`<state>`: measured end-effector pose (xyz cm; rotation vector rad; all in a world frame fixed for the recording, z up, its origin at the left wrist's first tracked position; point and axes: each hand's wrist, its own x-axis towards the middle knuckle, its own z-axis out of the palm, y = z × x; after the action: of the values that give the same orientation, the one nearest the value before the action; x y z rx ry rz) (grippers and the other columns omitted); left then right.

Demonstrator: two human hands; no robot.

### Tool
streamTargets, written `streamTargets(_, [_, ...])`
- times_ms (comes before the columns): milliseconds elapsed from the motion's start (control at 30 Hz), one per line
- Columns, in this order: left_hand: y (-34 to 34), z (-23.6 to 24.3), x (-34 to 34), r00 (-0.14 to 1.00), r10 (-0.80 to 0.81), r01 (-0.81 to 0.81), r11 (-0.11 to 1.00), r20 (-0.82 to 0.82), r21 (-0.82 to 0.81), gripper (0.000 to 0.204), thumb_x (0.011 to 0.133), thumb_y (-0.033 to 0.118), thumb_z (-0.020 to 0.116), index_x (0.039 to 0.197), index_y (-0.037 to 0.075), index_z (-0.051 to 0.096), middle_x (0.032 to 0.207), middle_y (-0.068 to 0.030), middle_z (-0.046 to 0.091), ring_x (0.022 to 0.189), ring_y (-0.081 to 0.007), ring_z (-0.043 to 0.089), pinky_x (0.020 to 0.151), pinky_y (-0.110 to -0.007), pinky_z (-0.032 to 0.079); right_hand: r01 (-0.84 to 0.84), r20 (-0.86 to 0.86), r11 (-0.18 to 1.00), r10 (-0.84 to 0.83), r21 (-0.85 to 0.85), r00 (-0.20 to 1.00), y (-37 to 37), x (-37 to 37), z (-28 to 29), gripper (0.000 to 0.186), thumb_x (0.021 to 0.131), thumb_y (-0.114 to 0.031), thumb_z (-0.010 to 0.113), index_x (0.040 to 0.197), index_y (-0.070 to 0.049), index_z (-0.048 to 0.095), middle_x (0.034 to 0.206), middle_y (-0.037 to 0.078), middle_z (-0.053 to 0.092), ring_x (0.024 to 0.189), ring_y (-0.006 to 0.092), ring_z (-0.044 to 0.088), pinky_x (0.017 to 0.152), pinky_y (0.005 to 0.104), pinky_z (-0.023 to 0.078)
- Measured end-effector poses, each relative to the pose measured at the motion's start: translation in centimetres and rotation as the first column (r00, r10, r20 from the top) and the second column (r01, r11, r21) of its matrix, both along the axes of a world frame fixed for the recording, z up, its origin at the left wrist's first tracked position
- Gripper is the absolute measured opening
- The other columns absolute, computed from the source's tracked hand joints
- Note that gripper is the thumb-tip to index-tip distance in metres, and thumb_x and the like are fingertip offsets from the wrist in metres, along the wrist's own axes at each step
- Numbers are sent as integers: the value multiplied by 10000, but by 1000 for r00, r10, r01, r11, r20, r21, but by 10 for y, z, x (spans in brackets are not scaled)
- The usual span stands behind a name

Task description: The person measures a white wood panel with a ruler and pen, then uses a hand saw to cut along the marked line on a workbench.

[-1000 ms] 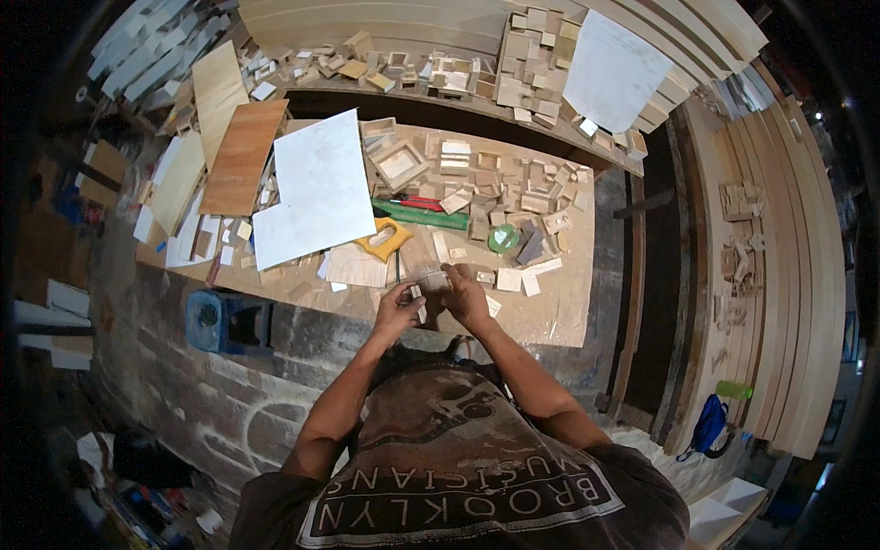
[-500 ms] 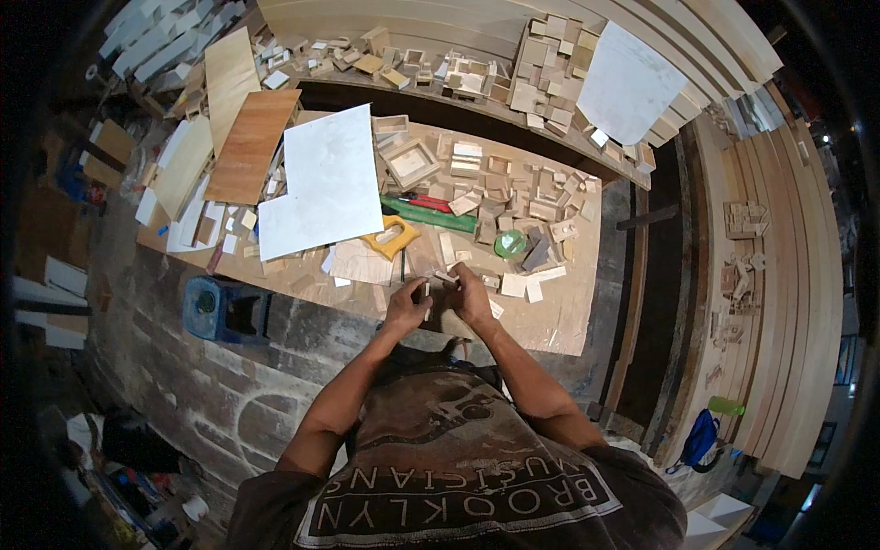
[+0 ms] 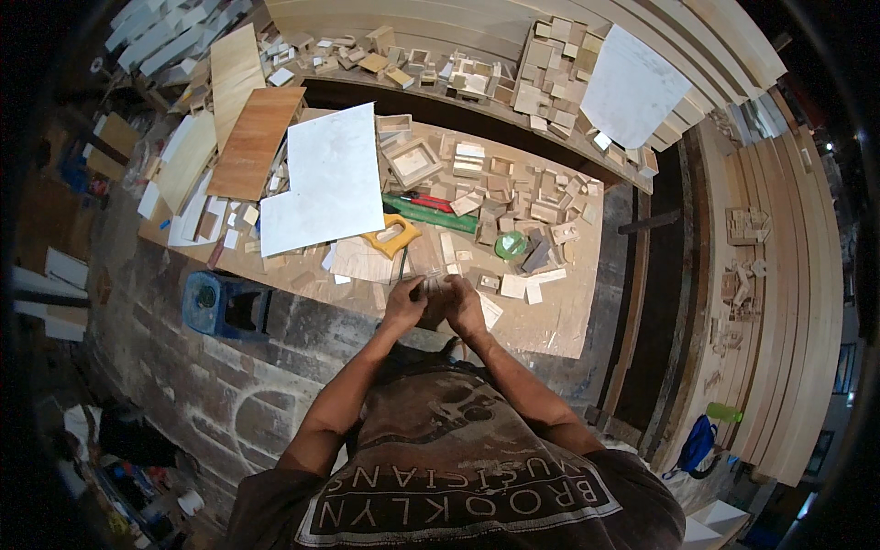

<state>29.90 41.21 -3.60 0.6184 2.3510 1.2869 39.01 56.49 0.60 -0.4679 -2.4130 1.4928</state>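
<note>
Small wooden piece [image 3: 437,285] sits above the near edge of the workbench [image 3: 541,325], pinched between the fingertips of the left hand [image 3: 404,303] and right hand [image 3: 466,308], which partly hide it. The yellow-handled saw [image 3: 394,236] lies just beyond.

A woodworking workshop: a yellow plastic saw handle [image 3: 392,236] and small, pale wooden boxes [image 3: 412,163] lie on the brown wooden surface [image 3: 550,321], with long, pale timber boards [image 3: 807,302] at right.
</note>
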Motion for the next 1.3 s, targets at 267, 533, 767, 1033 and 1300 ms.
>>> streamTargets(267, [0, 5, 4, 999, 32, -32, 999, -19, -21, 475, 864, 108, 682, 1334, 69, 621, 1179, -240, 622, 1115, -387, 621, 986, -418, 492, -88, -37, 990, 93, 106, 995, 11, -1, -12, 288, 840, 43, 632, 1123, 2, 598, 1022, 222, 605, 843, 354, 653, 708, 392, 539])
streamTargets(533, [-10, -13, 3, 999, 54, -54, 998, -4, 12, 450, 881, 105, 672, 1326, 54, 624, 1163, -234, 646, 1054, -356, 649, 942, -416, 511, -125, -121, 972, 151, 200, 981, -5, -8, -24, 395, 830, -34, 739, 1181, 6, 564, 1042, 226, 612, 871, 353, 683, 701, 397, 573])
streamTargets(767, [-8, 2, 4, 993, 91, -100, 989, 80, 111, 430, 884, 184, 730, 1285, 52, 652, 1020, -165, 701, 887, -275, 663, 821, -375, 529, -123, 43, 978, 117, 170, 992, -2, -1, -27, 410, 839, -59, 752, 1195, 3, 556, 1090, 247, 593, 859, 366, 696, 710, 423, 577])
streamTargets(1033, [-11, 3, 2, 988, 101, -97, 995, 118, -39, 520, 914, 368, 732, 1322, 60, 637, 1029, -145, 697, 931, -241, 672, 829, -391, 539, -44, 70, 963, 26, 267, 997, -1, 3, -24, 404, 787, 11, 676, 1177, 1, 569, 1079, 265, 582, 913, 446, 637, 795, 489, 536])
streamTargets(1300, [-13, 17, 10, 984, 178, -179, 981, 15, 72, 236, 842, 166, 720, 986, -18, 683, 868, -227, 679, 813, -374, 678, 742, -438, 523, -23, 33, 980, 17, 200, 999, -2, -2, -9, 324, 855, 33, 609, 1174, 3, 563, 955, 270, 611, 898, 432, 638, 786, 494, 513])
